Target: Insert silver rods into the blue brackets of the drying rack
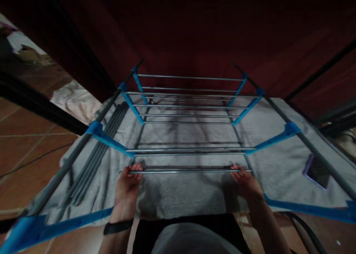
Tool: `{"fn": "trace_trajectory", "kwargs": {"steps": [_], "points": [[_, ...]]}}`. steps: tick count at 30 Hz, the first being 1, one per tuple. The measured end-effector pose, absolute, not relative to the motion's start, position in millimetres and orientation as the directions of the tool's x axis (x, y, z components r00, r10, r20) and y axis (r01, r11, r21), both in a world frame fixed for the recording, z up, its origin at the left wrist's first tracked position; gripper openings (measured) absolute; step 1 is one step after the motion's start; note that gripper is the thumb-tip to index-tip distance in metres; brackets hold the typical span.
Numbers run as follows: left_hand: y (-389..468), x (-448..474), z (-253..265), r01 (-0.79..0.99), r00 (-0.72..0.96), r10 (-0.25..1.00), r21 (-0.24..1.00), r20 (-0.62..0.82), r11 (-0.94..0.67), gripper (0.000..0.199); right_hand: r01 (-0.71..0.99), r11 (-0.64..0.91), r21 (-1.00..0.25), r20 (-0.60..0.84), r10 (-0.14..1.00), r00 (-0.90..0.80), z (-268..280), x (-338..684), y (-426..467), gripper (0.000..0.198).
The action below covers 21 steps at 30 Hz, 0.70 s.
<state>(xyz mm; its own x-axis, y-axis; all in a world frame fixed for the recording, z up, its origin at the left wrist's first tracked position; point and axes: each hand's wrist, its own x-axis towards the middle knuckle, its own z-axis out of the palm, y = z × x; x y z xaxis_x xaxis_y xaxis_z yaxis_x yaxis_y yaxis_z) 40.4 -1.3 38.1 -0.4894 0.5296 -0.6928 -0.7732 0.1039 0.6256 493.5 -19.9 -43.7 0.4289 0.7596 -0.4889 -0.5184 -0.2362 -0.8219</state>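
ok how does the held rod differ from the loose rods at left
The held rod is single; the loose rods are several. The held rod runs crosswise; the loose rods slant away from the person. The left hand and right hand hold the held rod; neither touches the loose rods. Both look grey.

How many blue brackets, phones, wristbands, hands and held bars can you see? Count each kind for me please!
Blue brackets: 8
Phone: 1
Wristband: 1
Hands, left hand and right hand: 2
Held bar: 1
Total: 13
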Motion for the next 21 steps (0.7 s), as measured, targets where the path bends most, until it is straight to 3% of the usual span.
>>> {"fn": "trace_trajectory", "kwargs": {"steps": [12, 17, 21], "points": [[-16.4, 91.3, 9.7, -0.734, -0.269, 0.707, 0.615, -0.654, 0.29, 0.005, -0.518, -0.281, -0.808, -0.54, 0.707, 0.457, -44.9, 503.2, -18.4, 0.021], [-24.9, 91.1, 12.2, -0.658, -0.173, 0.749, 0.641, -0.639, 0.396, 0.026, -0.451, -0.303, -0.84, -0.522, 0.678, 0.517, -35.6, 502.0, -17.1, 0.027], [-30.2, 93.1, 13.5, -0.392, -0.065, 0.796, 0.748, -0.602, 0.535, 0.056, -0.407, -0.325, -0.854, -0.512, 0.662, 0.547, -29.0, 502.9, -15.3, 0.032]]}}
